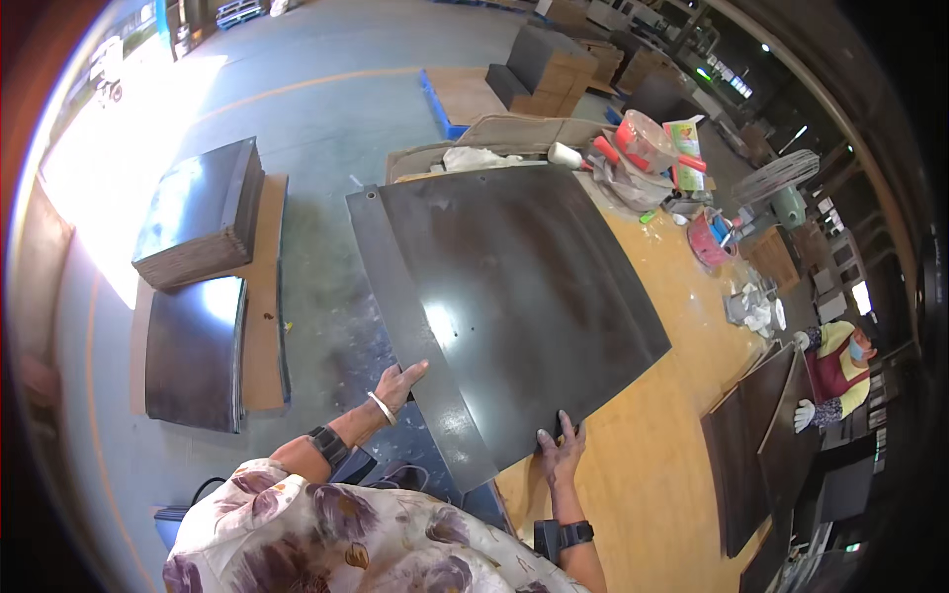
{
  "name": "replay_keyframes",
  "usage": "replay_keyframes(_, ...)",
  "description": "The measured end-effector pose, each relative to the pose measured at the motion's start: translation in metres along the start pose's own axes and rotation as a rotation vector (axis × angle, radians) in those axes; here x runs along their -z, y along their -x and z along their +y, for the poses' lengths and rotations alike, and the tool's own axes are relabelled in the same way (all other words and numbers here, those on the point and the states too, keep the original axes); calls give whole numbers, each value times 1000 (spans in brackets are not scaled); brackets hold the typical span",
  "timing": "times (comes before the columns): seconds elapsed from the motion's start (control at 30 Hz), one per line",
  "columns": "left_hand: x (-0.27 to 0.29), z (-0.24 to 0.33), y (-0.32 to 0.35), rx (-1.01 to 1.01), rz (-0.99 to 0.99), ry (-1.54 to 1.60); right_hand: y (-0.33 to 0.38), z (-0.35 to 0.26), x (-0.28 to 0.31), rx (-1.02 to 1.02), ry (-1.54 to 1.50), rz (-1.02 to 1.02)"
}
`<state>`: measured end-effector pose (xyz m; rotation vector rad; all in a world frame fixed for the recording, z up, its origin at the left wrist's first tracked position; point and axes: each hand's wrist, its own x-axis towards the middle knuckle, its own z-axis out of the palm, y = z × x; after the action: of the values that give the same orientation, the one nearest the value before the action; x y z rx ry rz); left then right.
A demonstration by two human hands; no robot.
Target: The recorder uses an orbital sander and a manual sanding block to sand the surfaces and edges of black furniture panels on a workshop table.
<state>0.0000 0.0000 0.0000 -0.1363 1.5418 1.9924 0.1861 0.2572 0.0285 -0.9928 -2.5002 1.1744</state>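
Note:
A large dark brown, glossy panel (524,267) with a greyer strip along its left side lies over the yellowish worktable (633,455). A small round hole shows near its far left corner. My left hand (398,383) grips the panel's left edge, thumb on top and the other fingers mostly hidden. At the near edge, my right hand (561,453) takes hold of the same panel, with fingertips on its upper face. The panel's left side reaches past the table.
Stacked dark panels (198,212) stand on the floor at left. Along the table's far side are a red tub (645,143), a pink bucket (710,237) and crumpled plastic (756,308). At right, a co-worker (840,371) in white gloves handles other dark panels (736,465).

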Motion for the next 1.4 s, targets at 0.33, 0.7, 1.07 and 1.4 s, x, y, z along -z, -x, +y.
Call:
replay_keyframes(0.33,71,-6,-69,-908,-153,-1275,-35,10,-56,100,-182,218)
replay_keyframes(0.7,54,15,-99,-45,141,-310,75,23,-9,153,-217,10)
replay_keyframes(1.07,-102,-69,55,-1156,-84,-1046,343,104,109,-41,-649,102)
replay_keyframes(1.4,-313,-231,323,-865,-1310,-995,561,165,137,-325,-776,628)
